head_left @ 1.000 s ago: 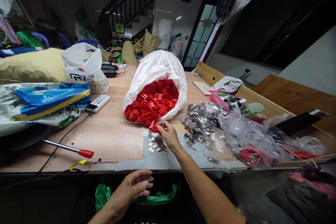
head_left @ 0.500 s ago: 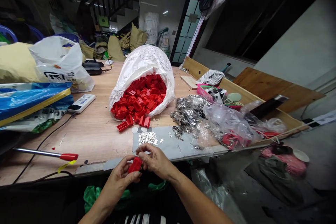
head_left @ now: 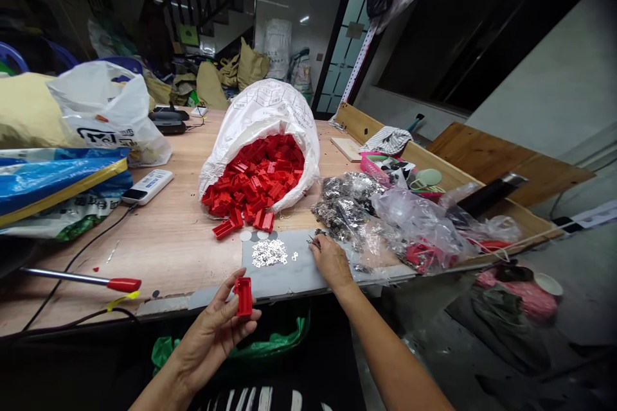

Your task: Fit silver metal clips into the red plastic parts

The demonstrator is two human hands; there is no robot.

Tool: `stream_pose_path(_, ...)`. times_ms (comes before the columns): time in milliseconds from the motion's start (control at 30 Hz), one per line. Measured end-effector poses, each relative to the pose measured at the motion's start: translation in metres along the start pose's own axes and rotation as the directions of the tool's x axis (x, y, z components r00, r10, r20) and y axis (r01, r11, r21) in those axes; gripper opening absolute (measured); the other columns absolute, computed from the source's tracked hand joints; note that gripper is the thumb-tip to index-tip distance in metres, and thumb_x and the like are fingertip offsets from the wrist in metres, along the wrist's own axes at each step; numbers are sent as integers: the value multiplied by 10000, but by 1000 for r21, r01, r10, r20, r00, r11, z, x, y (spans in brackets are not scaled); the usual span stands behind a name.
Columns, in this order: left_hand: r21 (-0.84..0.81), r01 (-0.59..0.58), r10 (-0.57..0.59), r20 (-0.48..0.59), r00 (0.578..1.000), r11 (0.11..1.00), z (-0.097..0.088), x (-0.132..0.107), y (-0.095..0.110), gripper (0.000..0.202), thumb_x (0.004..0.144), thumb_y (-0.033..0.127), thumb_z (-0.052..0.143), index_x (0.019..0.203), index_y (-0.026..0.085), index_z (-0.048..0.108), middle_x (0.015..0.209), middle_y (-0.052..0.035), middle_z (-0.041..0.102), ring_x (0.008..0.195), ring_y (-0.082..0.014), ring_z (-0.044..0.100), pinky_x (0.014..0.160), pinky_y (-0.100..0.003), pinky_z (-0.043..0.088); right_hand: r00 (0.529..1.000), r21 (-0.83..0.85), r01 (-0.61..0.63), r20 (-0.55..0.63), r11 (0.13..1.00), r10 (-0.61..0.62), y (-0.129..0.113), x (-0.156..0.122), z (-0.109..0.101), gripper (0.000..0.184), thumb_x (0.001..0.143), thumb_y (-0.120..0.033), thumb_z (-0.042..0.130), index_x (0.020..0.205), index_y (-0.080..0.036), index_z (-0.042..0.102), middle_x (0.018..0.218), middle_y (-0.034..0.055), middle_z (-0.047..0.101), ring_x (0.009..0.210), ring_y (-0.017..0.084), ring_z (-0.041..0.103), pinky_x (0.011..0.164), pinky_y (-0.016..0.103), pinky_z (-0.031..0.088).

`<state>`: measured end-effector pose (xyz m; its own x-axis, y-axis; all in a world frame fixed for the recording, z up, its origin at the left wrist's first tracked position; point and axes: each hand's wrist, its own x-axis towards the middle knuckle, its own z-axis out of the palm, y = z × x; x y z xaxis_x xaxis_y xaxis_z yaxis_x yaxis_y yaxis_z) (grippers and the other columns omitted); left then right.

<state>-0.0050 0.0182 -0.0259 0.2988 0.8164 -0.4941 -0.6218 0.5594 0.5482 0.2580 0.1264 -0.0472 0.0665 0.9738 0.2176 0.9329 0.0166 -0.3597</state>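
Observation:
My left hand [head_left: 216, 321] holds a small red plastic case [head_left: 244, 297] upright between thumb and fingers, its hollow side facing me. Over the grey sheet [head_left: 299, 279], my right hand [head_left: 332, 262] has its fingertips pinched together by some small dark metal pieces [head_left: 319, 233]. What lies between those fingertips is too small to make out. To the left of that hand is a pile of small silvery metal plates [head_left: 268, 253]. Beyond them, a white sack [head_left: 274, 103] lies on its side, with many red plastic cases [head_left: 260, 173] spilling from its mouth.
Clear bags of metal parts [head_left: 354, 205] and a wooden tray [head_left: 463, 189] of odds and ends are on the right. At left are a white power bank-like device [head_left: 149, 186], a red-handled rod [head_left: 81, 277], cables and plastic bags [head_left: 110, 109]. The table's front edge runs below my hands.
My right hand has left the red plastic case and moved right and forward to the dark metal pieces. My left hand has turned the case so its hollow side shows.

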Motion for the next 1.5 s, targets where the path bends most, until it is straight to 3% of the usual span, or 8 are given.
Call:
stream_pose_path(100,-29,-3,4,23,1000,1000,-4,1,-2,561,813,214,664,1322,254,432,901,-61,682,789,-183,707,713,-277,565,1000,28,24,-13,999,-23,-2,-1,-3,64,841,-159,548,817,-194,595,856,69,635,776,198,596,686,276,400)
stream_pose_path(267,-95,-2,4,19,1000,995,-11,7,-5,344,828,231,649,1147,151,550,918,-103,698,714,-149,692,623,-223,556,995,182,95,-9,979,-95,-13,-10,-10,88,880,-235,499,901,-200,577,876,37,666,809,172,621,721,251,429)
stream_pose_path(400,-135,14,-9,37,999,991,-11,9,-6,209,847,227,624,1013,103,602,921,-114,704,723,-148,699,628,-213,572,981,494,128,65,860,-184,-41,-30,-17,136,877,-327,527,885,-202,579,786,1,645,701,141,589,650,225,434)
stream_pose_path(567,-124,30,-30,-2,1000,992,-8,8,-8,195,871,220,588,1004,80,612,904,-131,719,725,-166,714,624,-212,588,941,651,131,156,748,-301,-77,-57,-27,140,884,-311,535,848,-197,608,729,-7,620,641,123,536,603,217,423)
stream_pose_path(867,-25,-11,13,72,997,1000,-5,2,-9,236,805,283,675,960,107,646,826,-65,694,686,-142,697,605,-199,587,827,620,344,156,705,-540,-97,-63,-32,146,846,-117,528,911,-213,617,867,26,650,802,153,605,738,256,468)
stream_pose_path(1067,-12,-7,8,69,998,1000,-1,-1,-9,236,808,266,673,984,111,650,826,-55,684,686,-133,691,609,-193,583,817,588,345,195,731,-543,-98,-62,-36,141,848,-128,534,926,-211,618,858,32,658,803,163,611,736,271,480)
stream_pose_path(1267,2,-1,1,78,997,1000,0,-1,-11,248,810,283,668,983,106,651,820,-61,676,679,-134,687,595,-188,581,781,542,435,171,719,-601,-96,-63,-35,192,839,-99,531,932,-210,657,869,37,666,815,161,615,745,264,481)
stream_pose_path(1500,18,11,-13,85,996,1000,-1,0,-13,252,814,295,661,981,106,652,810,-54,671,644,-127,684,546,-165,565,780,491,403,257,772,-571,-97,-63,-34,153,814,-107,576,910,-207,641,845,25,677,771,159,621,701,246,469)
